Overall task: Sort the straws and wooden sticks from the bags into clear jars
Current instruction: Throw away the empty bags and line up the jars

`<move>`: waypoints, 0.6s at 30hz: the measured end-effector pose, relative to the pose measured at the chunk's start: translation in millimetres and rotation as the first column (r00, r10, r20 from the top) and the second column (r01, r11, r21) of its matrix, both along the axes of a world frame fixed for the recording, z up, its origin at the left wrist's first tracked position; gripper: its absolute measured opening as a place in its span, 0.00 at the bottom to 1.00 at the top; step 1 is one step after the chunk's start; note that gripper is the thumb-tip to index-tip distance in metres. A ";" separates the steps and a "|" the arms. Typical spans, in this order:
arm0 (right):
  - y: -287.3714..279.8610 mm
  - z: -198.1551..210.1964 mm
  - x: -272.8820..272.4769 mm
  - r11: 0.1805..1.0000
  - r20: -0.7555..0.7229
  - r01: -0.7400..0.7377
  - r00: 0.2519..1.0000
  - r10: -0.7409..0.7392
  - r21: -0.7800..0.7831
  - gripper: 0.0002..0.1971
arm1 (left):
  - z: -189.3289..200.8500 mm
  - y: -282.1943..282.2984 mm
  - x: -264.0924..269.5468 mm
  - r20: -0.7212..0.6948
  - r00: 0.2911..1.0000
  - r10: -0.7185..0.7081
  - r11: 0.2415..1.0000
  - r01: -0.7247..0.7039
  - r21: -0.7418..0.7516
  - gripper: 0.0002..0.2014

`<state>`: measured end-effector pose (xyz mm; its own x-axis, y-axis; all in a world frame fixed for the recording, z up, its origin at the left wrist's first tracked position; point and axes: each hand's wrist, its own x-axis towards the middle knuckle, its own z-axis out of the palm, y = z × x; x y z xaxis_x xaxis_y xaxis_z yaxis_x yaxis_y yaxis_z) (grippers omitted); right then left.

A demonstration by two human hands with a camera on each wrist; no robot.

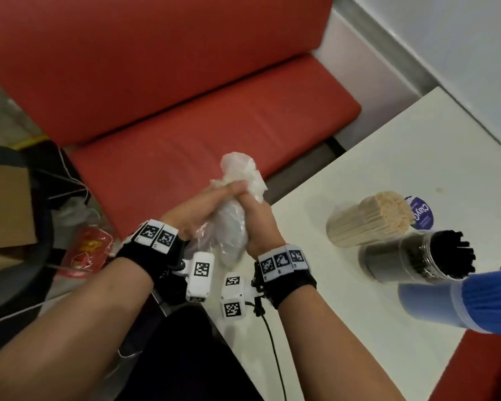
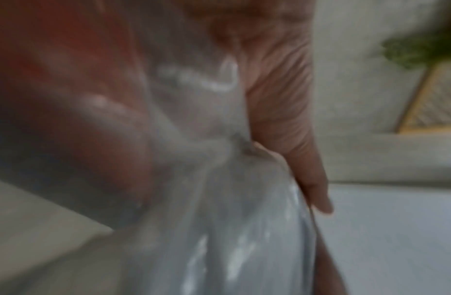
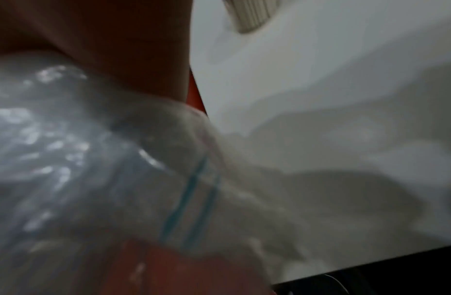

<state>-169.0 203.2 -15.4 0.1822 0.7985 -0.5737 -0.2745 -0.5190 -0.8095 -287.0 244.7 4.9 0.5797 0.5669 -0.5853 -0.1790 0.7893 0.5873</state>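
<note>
Both hands squeeze a crumpled clear plastic bag [image 1: 235, 215] between them, just off the left edge of the white table [image 1: 388, 163]. My left hand [image 1: 203, 206] grips its left side and my right hand [image 1: 258, 218] its right side, and the bag's top bunches out above the fingers. Three clear jars lean on the table at right: wooden sticks [image 1: 368, 221], black straws [image 1: 417, 259] and blue straws [image 1: 460, 302]. Both wrist views are blurred. The bag [image 2: 219, 199] fills the left wrist view, and the right wrist view shows the bag [image 3: 93, 159] beside the table [image 3: 320, 79].
A red bench [image 1: 214, 125] runs behind the hands. On the floor at left are a cardboard box [image 1: 3, 204], a round black object [image 1: 12, 270] and a red packet [image 1: 87, 250]. A purple-labelled lid [image 1: 421, 212] lies behind the stick jar.
</note>
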 end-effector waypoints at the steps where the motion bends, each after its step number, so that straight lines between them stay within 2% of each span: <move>1: 3.1 -6.7 -3.1 0.997 -0.062 -0.056 0.997 0.053 -0.047 0.27 | -7.5 3.7 -11.5 -0.023 1.000 -0.020 1.000 0.020 -0.015 0.31; 3: 12.7 -17.7 -12.3 0.978 -0.105 -0.175 0.981 0.164 -0.110 0.29 | -21.5 11.0 -28.1 -0.154 0.987 0.039 0.999 -0.037 0.015 0.30; 5: 24.9 -22.8 -22.6 0.941 -0.077 -0.298 0.954 0.289 -0.160 0.31 | -30.6 21.7 -42.2 -0.345 0.907 0.242 0.969 -0.208 0.133 0.25; 6: 30.3 -25.2 -26.6 0.915 -0.048 -0.350 0.936 0.348 -0.203 0.35 | -34.9 28.8 -50.7 -0.397 0.831 0.390 0.918 -0.318 0.236 0.20; 8: 36.2 -32.3 -33.3 0.857 -0.032 -0.405 0.908 0.417 -0.318 0.44 | -41.9 41.8 -69.3 -0.391 0.642 0.659 0.747 -0.502 0.436 0.14; 9: 37.1 -34.1 -39.2 0.831 -0.120 -0.438 0.898 0.423 -0.343 0.46 | -43.0 45.2 -76.2 -0.360 0.566 0.742 0.664 -0.545 0.512 0.12; 10: 38.6 -34.7 -46.7 0.823 -0.266 -0.466 0.880 0.393 -0.324 0.47 | -42.5 46.2 -79.7 -0.327 0.526 0.785 0.607 -0.551 0.572 0.11; 12: 44.1 -36.7 -63.5 0.890 -0.511 -0.389 0.830 0.225 -0.239 0.46 | -45.6 40.7 -78.8 -0.295 0.550 0.781 0.583 -0.473 0.661 0.09; 13: 49.1 -37.3 -70.4 0.928 -0.560 -0.305 0.816 0.139 -0.213 0.43 | -48.8 33.7 -76.8 -0.303 0.581 0.756 0.598 -0.424 0.680 0.09; 15: 60.5 -39.5 -78.5 0.959 -0.544 -0.237 0.831 0.120 -0.152 0.36 | -56.8 21.7 -76.6 -0.288 0.620 0.730 0.629 -0.444 0.638 0.10; 16: 65.1 -41.7 -80.3 0.961 -0.490 -0.249 0.857 0.160 -0.121 0.34 | -62.1 19.3 -80.6 -0.260 0.629 0.733 0.645 -0.520 0.560 0.11; 18: 72.5 -47.1 -84.4 0.948 -0.378 -0.310 0.888 0.261 -0.074 0.29 | -74.5 19.0 -93.8 -0.133 0.683 0.719 0.686 -0.665 0.295 0.14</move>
<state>-253.5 275.7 -62.5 -0.2804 0.6995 -0.6574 -0.3578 -0.7116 -0.6046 -380.8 263.8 -69.6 -0.1587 0.8719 -0.4633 -0.4688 0.3464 0.8125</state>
